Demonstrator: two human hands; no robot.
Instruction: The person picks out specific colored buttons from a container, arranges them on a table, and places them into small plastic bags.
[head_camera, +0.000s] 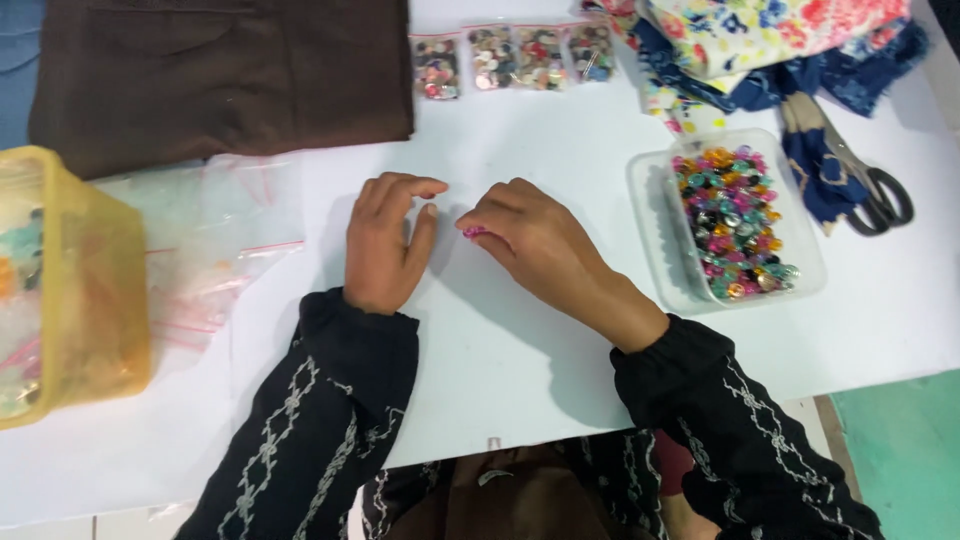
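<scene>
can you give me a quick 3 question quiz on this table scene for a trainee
1. True or false: the right hand pinches a small pink button at its fingertips.
2. Which container holds the loose mixed buttons to the right of the hands? A) the clear plastic tray B) the yellow tub C) a glass jar
3. What tool lies at the far right, partly under the blue fabric?

Key: 1 true. 2 A. 3 the scissors. The left hand holds nothing; it rests on the white table.
</scene>
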